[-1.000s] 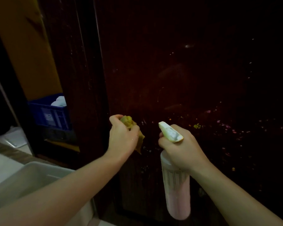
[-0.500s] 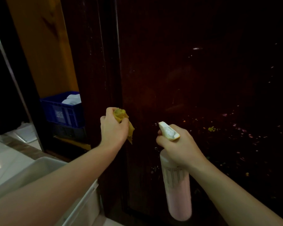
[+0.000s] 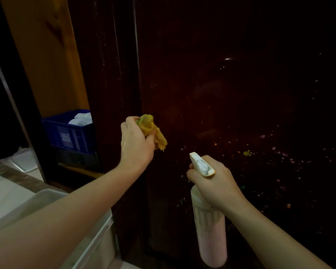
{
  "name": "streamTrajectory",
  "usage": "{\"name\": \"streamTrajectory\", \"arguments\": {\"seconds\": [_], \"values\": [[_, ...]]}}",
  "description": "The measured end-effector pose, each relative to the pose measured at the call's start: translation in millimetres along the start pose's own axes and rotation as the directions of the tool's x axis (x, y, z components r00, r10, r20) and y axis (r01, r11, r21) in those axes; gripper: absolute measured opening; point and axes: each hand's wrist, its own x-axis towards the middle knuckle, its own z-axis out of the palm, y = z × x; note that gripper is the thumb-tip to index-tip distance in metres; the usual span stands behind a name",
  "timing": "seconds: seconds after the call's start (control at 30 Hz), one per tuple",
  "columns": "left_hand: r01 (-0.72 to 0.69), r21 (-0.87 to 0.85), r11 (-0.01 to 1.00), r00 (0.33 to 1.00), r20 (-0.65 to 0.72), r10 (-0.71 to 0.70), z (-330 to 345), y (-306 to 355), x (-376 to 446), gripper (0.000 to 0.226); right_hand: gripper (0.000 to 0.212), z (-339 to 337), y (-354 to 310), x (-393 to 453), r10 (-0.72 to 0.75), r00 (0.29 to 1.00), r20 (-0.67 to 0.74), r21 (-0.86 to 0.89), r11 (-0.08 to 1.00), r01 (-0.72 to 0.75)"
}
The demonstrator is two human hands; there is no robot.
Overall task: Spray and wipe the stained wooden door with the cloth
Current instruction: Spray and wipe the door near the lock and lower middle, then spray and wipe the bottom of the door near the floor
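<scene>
As right hand (image 3: 215,183) grips, spray bottle (image 3: 210,228) upright, nozzle toward door (image 3: 231,94)

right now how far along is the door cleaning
Early. Nothing looks wiped: coloured specks still dot the dark wooden door at lower right. In hand: the left hand grips a bunched yellow cloth, the right hand holds the spray bottle. Spraying and wiping remain.

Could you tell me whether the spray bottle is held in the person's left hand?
No, the right hand grips the spray bottle, while the left hand holds the yellow cloth.
</scene>
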Motion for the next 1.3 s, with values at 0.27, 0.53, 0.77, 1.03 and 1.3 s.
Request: {"name": "streamTrajectory", "arguments": {"seconds": [0.27, 0.53, 0.77, 1.03, 1.3], "values": [[-0.362, 0.277, 0.890, 0.932, 0.119, 0.342, 42, -12, -14, 0.026, 0.031, 0, 12, -3, 0.045, 0.990, -0.133, -0.015, 0.999, -0.047], [-0.508, 0.280, 0.814, 0.860, 0.220, 0.461, 52, -33, -31, 0.025, 0.023, -8, 23, -6, 0.035, 0.987, -0.158, -0.026, 0.999, -0.040], [-0.521, 0.160, 0.838, 0.848, -0.013, 0.529, 58, 19, -7, 0.021, 0.028, -20, 28, -10, 0.030, 0.966, -0.257, 0.110, 0.994, -0.002], [-0.620, 0.075, 0.781, 0.779, 0.178, 0.601, 77, -3, -46, 0.010, 0.036, -29, 32, -11, 0.017, 0.954, -0.300, 0.139, 0.990, 0.026], [-0.561, 0.112, 0.820, 0.823, -0.025, 0.567, 59, 45, -11, 0.027, 0.012, -40, 28, -18, 0.015, 0.982, -0.188, 0.178, 0.984, 0.019]]}}
